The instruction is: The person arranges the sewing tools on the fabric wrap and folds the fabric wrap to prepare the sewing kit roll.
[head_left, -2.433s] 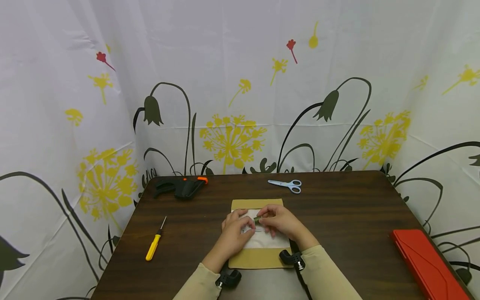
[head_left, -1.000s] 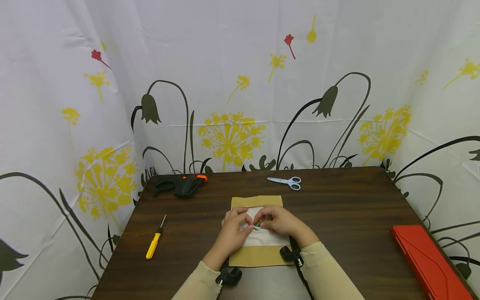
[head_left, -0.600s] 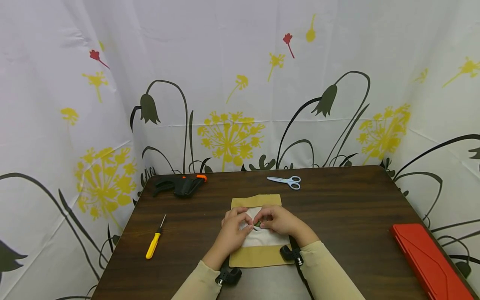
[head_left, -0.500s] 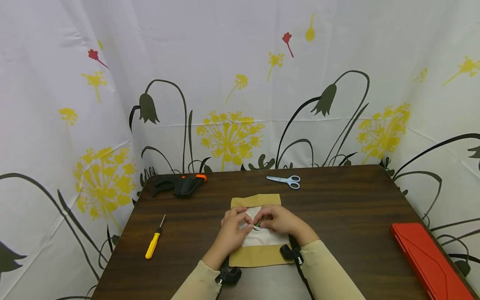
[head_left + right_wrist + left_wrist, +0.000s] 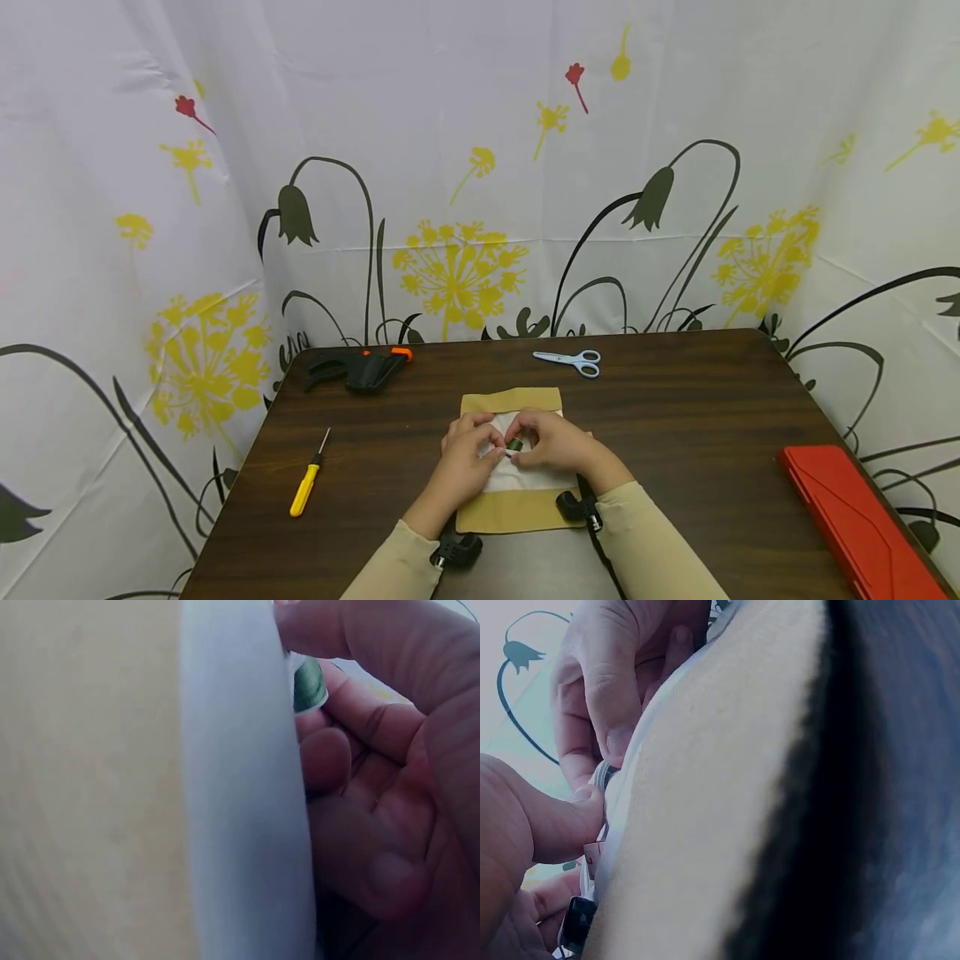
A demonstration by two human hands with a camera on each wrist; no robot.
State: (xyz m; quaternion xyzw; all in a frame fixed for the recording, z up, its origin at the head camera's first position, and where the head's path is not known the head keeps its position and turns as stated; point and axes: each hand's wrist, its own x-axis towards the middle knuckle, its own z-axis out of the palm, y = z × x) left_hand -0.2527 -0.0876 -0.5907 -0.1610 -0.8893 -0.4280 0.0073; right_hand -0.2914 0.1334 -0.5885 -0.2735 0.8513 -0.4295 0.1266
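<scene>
In the head view, a white cloth (image 5: 528, 477) with tan bands at its far and near ends lies between both hands. My left hand (image 5: 467, 461) pinches a small fold of the cloth between thumb and forefinger. A small green spool (image 5: 514, 445), apparently of thread, is between the thumb and forefinger of my right hand (image 5: 555, 443), close to the left fingertips. The right wrist view shows the spool (image 5: 308, 685) with a pale rim, partly hidden behind the cloth edge. Both thumbs meet near the cloth's edge in the left wrist view.
A yellow-handled screwdriver (image 5: 306, 485) lies at left, with a black and orange clamp (image 5: 363, 370) behind it. Light blue scissors (image 5: 573, 362) lie at the back. A red case (image 5: 862, 521) sits along the table's right edge. A floral curtain (image 5: 480, 167) hangs behind.
My right fingers have brought the spool down against the cloth near the left fingertips, and the cloth has bunched up. Just now the right thumb and forefinger spread slightly, showing more green.
</scene>
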